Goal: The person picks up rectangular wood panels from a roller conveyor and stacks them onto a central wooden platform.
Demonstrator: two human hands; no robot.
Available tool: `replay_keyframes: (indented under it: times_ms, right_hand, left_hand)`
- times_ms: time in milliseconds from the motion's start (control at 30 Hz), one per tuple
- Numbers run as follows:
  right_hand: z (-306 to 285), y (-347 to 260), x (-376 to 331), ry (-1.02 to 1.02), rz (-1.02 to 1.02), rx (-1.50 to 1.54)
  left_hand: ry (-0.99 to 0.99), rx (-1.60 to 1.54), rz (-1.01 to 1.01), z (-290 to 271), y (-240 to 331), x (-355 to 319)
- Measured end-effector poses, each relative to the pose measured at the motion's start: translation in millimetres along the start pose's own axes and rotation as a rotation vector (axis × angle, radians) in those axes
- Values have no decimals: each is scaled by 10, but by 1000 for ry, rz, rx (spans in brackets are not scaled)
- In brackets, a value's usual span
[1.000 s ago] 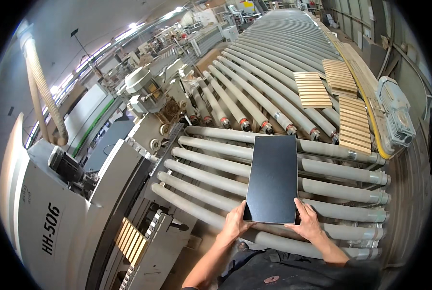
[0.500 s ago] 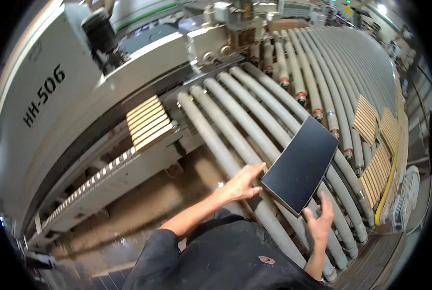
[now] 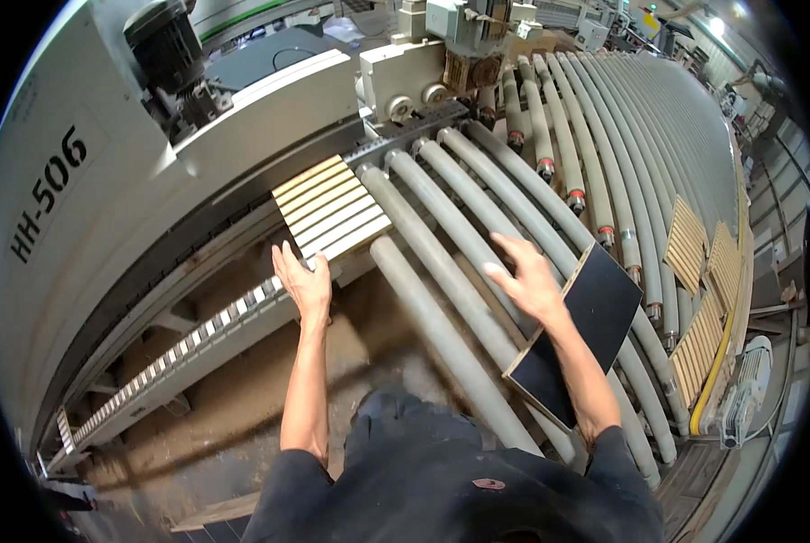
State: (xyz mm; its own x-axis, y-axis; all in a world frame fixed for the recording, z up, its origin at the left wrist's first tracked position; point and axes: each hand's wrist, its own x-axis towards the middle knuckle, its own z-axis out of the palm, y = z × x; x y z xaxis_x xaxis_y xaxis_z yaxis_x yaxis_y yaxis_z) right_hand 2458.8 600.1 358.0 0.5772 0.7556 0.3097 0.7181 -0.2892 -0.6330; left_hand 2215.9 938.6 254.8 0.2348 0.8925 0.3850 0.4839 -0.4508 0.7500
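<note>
- Bracing the slatted bundle (image 3: 332,208) from both sides would suit this step; it lies just beyond the left hand's (image 3: 303,282) fingertips, though I cannot tell whether they touch.
- Left fingers look loosely spread, grasping nothing; closing them evenly should keep the strips aligned.
- Right hand (image 3: 530,279) is empty, fingers apart above the rollers (image 3: 450,340); better brought leftward, opposite the left fingertips.
- Mind the black panel (image 3: 608,303), behind the right fingers, under that forearm.

A black panel (image 3: 606,306) lies flat across grey rollers (image 3: 438,326), a pale striped bundle (image 3: 332,206) beside their ends.
</note>
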Motion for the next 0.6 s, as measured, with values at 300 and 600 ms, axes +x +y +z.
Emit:
replay_keyframes:
  times_ms: [300, 600]
  right_hand:
    - [1669, 562, 1902, -28, -33, -94]
    - [1643, 1089, 2370, 54, 52, -311]
  left_hand:
    - [-244, 19, 60, 982, 245, 479]
    - [-369, -80, 119, 1834, 966, 561]
